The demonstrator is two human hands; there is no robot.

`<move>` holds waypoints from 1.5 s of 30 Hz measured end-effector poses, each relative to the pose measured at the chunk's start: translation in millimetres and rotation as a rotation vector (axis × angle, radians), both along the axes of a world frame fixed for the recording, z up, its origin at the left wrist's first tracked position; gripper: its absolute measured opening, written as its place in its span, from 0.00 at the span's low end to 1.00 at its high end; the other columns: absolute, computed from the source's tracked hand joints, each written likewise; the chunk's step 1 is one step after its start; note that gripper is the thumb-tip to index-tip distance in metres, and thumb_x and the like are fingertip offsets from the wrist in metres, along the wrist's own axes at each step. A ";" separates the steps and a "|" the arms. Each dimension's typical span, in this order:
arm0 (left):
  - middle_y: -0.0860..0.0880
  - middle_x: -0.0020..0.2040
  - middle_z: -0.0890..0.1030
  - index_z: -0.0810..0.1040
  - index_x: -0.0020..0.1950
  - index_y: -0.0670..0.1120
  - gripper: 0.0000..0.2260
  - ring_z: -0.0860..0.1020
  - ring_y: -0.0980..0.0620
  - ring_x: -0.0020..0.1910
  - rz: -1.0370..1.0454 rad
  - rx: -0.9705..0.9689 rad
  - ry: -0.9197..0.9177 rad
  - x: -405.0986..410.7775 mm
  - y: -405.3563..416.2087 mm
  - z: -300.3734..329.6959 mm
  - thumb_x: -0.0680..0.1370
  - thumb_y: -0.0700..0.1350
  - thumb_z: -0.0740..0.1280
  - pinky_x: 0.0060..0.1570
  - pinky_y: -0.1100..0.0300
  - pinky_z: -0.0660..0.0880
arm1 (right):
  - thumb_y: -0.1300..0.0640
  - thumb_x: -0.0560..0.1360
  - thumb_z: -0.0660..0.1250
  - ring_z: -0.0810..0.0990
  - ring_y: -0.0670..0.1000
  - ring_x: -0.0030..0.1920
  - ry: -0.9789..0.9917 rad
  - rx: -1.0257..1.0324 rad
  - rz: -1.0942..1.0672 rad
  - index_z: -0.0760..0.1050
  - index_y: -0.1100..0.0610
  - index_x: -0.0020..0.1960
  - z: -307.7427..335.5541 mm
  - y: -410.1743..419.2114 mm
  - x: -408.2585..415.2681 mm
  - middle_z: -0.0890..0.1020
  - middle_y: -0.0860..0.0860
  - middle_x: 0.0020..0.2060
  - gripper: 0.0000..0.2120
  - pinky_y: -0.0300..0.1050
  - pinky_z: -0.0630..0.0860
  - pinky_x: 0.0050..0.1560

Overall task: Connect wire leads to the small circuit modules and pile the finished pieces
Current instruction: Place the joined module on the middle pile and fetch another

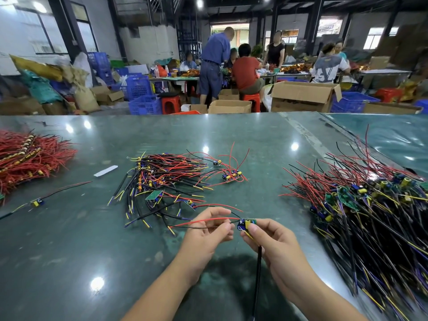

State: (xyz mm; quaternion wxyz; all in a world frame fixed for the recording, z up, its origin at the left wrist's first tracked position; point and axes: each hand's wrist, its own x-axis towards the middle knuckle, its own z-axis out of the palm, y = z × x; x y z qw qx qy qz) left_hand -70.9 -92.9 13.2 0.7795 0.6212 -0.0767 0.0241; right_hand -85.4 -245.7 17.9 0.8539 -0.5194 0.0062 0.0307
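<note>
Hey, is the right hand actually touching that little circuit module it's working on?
Touching. The head view shows the right hand with thumb and fingers pinching the small circuit module, with no gap visible.

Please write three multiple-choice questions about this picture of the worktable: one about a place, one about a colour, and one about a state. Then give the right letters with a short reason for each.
1. Where does the large pile of modules with black cables lie?
A. at the table's right side
B. on the floor
C. inside a cardboard box

2. What colours are the two thin leads at the left hand?
A. green and white
B. red and black
C. both yellow

3. What is the right hand doing?
A. lying flat on the table
B. hanging idle
C. pinching a small module

Answers:
1 A: the large pile spreads over the right part of the green table.
2 B: a red lead and a black lead run to the left hand.
3 C: the right hand grips the small module between thumb and fingers.
</note>
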 end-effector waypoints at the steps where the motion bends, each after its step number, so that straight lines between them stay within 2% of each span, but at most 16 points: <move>1: 0.46 0.37 0.82 0.80 0.49 0.43 0.08 0.80 0.54 0.38 0.020 0.002 0.011 0.1 0.0 0.4 0.75 0.32 0.67 0.39 0.63 0.77 | 0.66 0.72 0.67 0.83 0.50 0.44 0.014 0.023 0.004 0.77 0.70 0.48 0.6 -0.4 0.2 0.84 0.59 0.43 0.08 0.36 0.79 0.44; 7: 0.43 0.34 0.82 0.83 0.43 0.40 0.12 0.80 0.55 0.32 0.147 -0.209 0.179 6.5 5.1 5.5 0.76 0.30 0.62 0.33 0.66 0.78 | 0.62 0.66 0.69 0.83 0.47 0.39 0.083 0.168 0.111 0.83 0.63 0.40 6.1 -2.7 1.5 0.84 0.56 0.40 0.07 0.34 0.79 0.40; 10: 0.44 0.34 0.83 0.81 0.47 0.39 0.10 0.80 0.56 0.30 0.201 -0.341 0.235 13.6 15.2 6.6 0.78 0.31 0.60 0.30 0.67 0.77 | 0.62 0.65 0.69 0.84 0.47 0.37 0.107 0.252 0.098 0.84 0.62 0.38 7.8 -4.2 3.1 0.84 0.56 0.39 0.06 0.34 0.79 0.39; 15: 0.45 0.32 0.83 0.79 0.47 0.41 0.09 0.80 0.57 0.29 0.310 -0.328 0.175 19.9 20.2 4.1 0.80 0.38 0.60 0.30 0.68 0.77 | 0.64 0.66 0.67 0.84 0.47 0.36 0.109 0.312 0.020 0.83 0.64 0.39 7.9 -1.0 3.8 0.84 0.56 0.38 0.06 0.34 0.79 0.38; 18: 0.45 0.34 0.82 0.80 0.51 0.42 0.09 0.80 0.57 0.31 0.285 -0.449 0.143 16.4 17.2 5.1 0.78 0.45 0.64 0.33 0.67 0.78 | 0.64 0.66 0.67 0.83 0.47 0.36 0.112 0.327 -0.023 0.78 0.67 0.44 6.3 2.0 3.6 0.84 0.56 0.38 0.08 0.34 0.79 0.37; 21: 0.47 0.36 0.80 0.77 0.61 0.40 0.31 0.79 0.56 0.33 0.011 -0.554 0.157 7.7 10.3 0.9 0.66 0.60 0.72 0.34 0.66 0.78 | 0.64 0.66 0.67 0.84 0.47 0.37 0.096 0.288 -0.005 0.81 0.65 0.40 5.4 2.5 1.9 0.84 0.56 0.38 0.06 0.34 0.79 0.39; 23: 0.47 0.35 0.78 0.78 0.60 0.40 0.37 0.76 0.55 0.32 -0.123 -0.428 0.120 3.1 -0.6 -3.2 0.59 0.61 0.78 0.34 0.66 0.75 | 0.63 0.67 0.68 0.84 0.47 0.39 0.078 0.249 0.053 0.83 0.63 0.38 4.7 3.1 -0.1 0.85 0.56 0.40 0.06 0.34 0.79 0.40; 24: 0.47 0.35 0.78 0.81 0.57 0.41 0.34 0.74 0.55 0.32 -0.138 -0.336 0.099 1.7 -7.1 -5.5 0.59 0.60 0.79 0.34 0.66 0.74 | 0.63 0.67 0.68 0.84 0.48 0.39 0.071 0.232 0.086 0.84 0.62 0.38 4.2 3.4 -1.0 0.85 0.57 0.41 0.06 0.35 0.79 0.41; 27: 0.46 0.39 0.82 0.85 0.48 0.45 0.12 0.75 0.50 0.40 0.007 -0.094 0.021 2.4 -16.7 -9.6 0.71 0.52 0.73 0.44 0.59 0.73 | 0.62 0.67 0.70 0.83 0.48 0.40 0.062 0.171 0.130 0.83 0.62 0.41 3.2 4.3 -2.1 0.84 0.58 0.42 0.06 0.36 0.79 0.41; 29: 0.47 0.40 0.83 0.86 0.44 0.47 0.08 0.76 0.51 0.41 0.099 -0.003 -0.042 4.4 -13.4 -10.4 0.73 0.50 0.72 0.44 0.59 0.74 | 0.62 0.66 0.70 0.83 0.48 0.39 0.066 0.128 0.123 0.84 0.61 0.40 2.1 4.2 -1.0 0.84 0.57 0.40 0.05 0.36 0.79 0.40; 31: 0.49 0.38 0.83 0.86 0.43 0.47 0.09 0.77 0.55 0.37 0.160 -0.013 -0.047 4.0 -10.0 -9.7 0.71 0.51 0.72 0.40 0.65 0.74 | 0.62 0.66 0.70 0.83 0.48 0.38 0.067 0.100 0.121 0.83 0.62 0.40 0.6 4.2 -0.1 0.83 0.56 0.40 0.05 0.35 0.79 0.40; 34: 0.49 0.35 0.83 0.86 0.41 0.47 0.11 0.78 0.56 0.35 0.246 -0.055 -0.015 4.6 -9.5 -9.2 0.70 0.52 0.69 0.37 0.65 0.76 | 0.62 0.66 0.71 0.83 0.49 0.39 0.067 0.077 0.129 0.81 0.64 0.43 -1.4 6.1 -0.5 0.83 0.57 0.40 0.07 0.36 0.79 0.40; 38: 0.49 0.33 0.82 0.85 0.38 0.47 0.09 0.79 0.57 0.33 0.343 -0.031 -0.021 8.3 -8.3 -8.4 0.75 0.45 0.68 0.35 0.67 0.75 | 0.59 0.63 0.74 0.83 0.51 0.38 0.032 -0.076 0.135 0.82 0.60 0.47 -1.3 9.4 -5.6 0.84 0.54 0.43 0.13 0.41 0.80 0.42; 40: 0.49 0.33 0.83 0.85 0.37 0.47 0.12 0.79 0.57 0.33 0.412 0.005 -0.020 10.6 -3.3 -9.3 0.78 0.42 0.66 0.34 0.68 0.74 | 0.65 0.67 0.74 0.83 0.52 0.36 0.037 -0.190 0.129 0.80 0.59 0.52 -3.1 9.7 -6.5 0.83 0.54 0.44 0.14 0.42 0.80 0.40; 42: 0.50 0.34 0.83 0.82 0.37 0.46 0.14 0.80 0.57 0.34 0.425 0.089 -0.014 11.0 0.5 -10.4 0.80 0.43 0.63 0.33 0.67 0.74 | 0.70 0.71 0.70 0.83 0.52 0.35 0.050 -0.237 0.151 0.78 0.63 0.53 -4.4 9.3 -6.2 0.82 0.54 0.38 0.11 0.40 0.79 0.37; 45: 0.50 0.32 0.82 0.79 0.39 0.46 0.14 0.80 0.55 0.33 0.343 0.136 0.053 9.2 -0.9 -10.2 0.81 0.46 0.59 0.30 0.65 0.75 | 0.71 0.73 0.67 0.82 0.50 0.34 0.043 -0.272 0.221 0.78 0.65 0.49 -1.8 10.1 -7.2 0.82 0.55 0.33 0.07 0.38 0.79 0.36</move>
